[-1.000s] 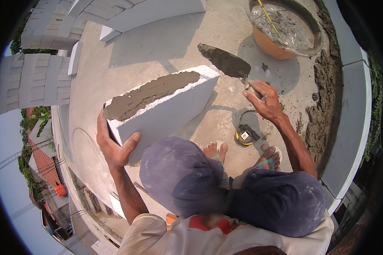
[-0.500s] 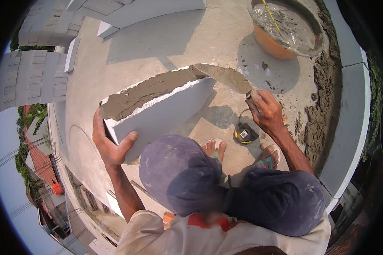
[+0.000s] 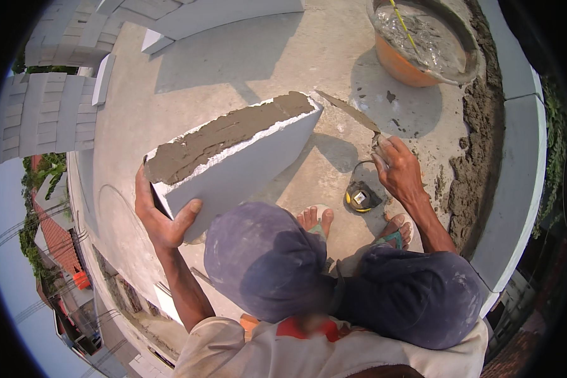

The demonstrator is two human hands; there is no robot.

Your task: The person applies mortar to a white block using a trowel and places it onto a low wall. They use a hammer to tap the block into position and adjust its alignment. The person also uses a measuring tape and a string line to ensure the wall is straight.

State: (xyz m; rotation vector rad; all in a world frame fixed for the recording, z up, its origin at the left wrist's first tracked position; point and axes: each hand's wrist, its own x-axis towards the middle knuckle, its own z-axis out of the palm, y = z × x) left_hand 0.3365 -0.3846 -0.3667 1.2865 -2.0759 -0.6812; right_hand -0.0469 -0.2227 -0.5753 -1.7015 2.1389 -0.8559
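A white lightweight block point(image 3: 252, 160) stands on its long edge in front of me, tilted, with a layer of grey mortar point(image 3: 227, 129) spread along its upper face. My left hand point(image 3: 164, 217) grips the block's near left end, thumb on the side facing me. In my right hand point(image 3: 398, 165) is the handle of a trowel point(image 3: 346, 109). The trowel's blade is seen nearly edge-on, smeared with mortar, its tip close to the block's far right end. Below the right hand a black and yellow tape measure point(image 3: 361, 197) lies on the floor.
An orange bucket point(image 3: 402, 65) of wet mortar, a yellow strip across it, stands at the far right. Beside it a mortar bed point(image 3: 475, 157) runs along a low block wall point(image 3: 513, 183). Stacked blocks point(image 3: 44, 113) are at the left. My sandalled feet point(image 3: 316, 219) are near the tape measure.
The trowel has come off the mortar at the block's far end and turned from showing its flat side to nearly edge-on. My left hand keeps its grip on the block.
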